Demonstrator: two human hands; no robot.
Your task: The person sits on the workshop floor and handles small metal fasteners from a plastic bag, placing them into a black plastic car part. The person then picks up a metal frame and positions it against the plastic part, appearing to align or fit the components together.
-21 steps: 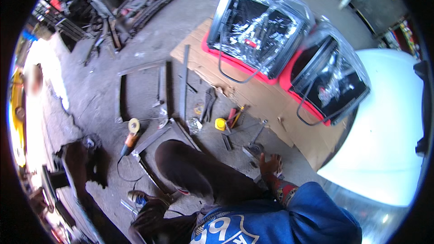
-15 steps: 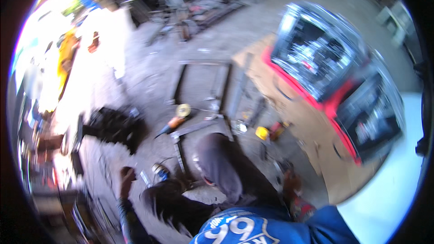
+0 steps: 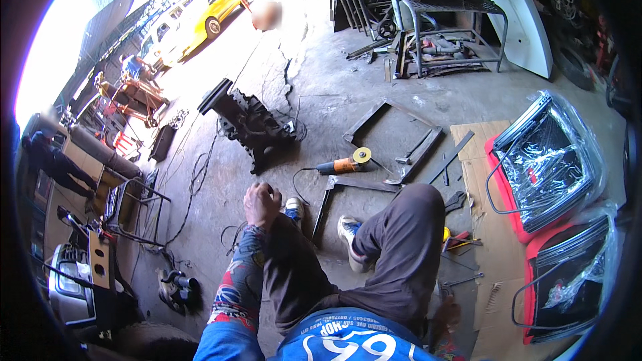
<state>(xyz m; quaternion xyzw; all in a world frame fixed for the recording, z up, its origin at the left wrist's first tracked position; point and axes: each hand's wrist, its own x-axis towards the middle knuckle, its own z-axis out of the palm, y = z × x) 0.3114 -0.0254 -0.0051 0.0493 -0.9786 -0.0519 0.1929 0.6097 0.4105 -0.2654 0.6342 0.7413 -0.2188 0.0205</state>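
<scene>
My left hand (image 3: 262,205) rests by my left knee with its fingers curled in; what they hold, if anything, is hidden. Low beside my right thigh, my right hand (image 3: 447,312) shows only partly, in shade, its fingers unclear. An orange angle grinder (image 3: 342,165) with a yellow disc lies on the floor ahead of my feet. Around it lie steel pieces: an angled frame (image 3: 422,154) and an L-shaped bar (image 3: 364,184). A flat strip (image 3: 451,157) is to their right. A red-and-yellow tool (image 3: 459,239) lies beyond my right knee.
A dark cast machine part (image 3: 251,120) stands ahead left, with cables (image 3: 194,184) beside it. Right, on cardboard (image 3: 491,281), are two red-edged, plastic-wrapped panels (image 3: 545,160). A metal stand (image 3: 461,10) bears machinery. People and a yellow vehicle (image 3: 217,10) are far left.
My view has swung left, so the floor items appear farther right. My left hand has come from out beside my leg to my left knee. The grinder lies on the floor in both frames.
</scene>
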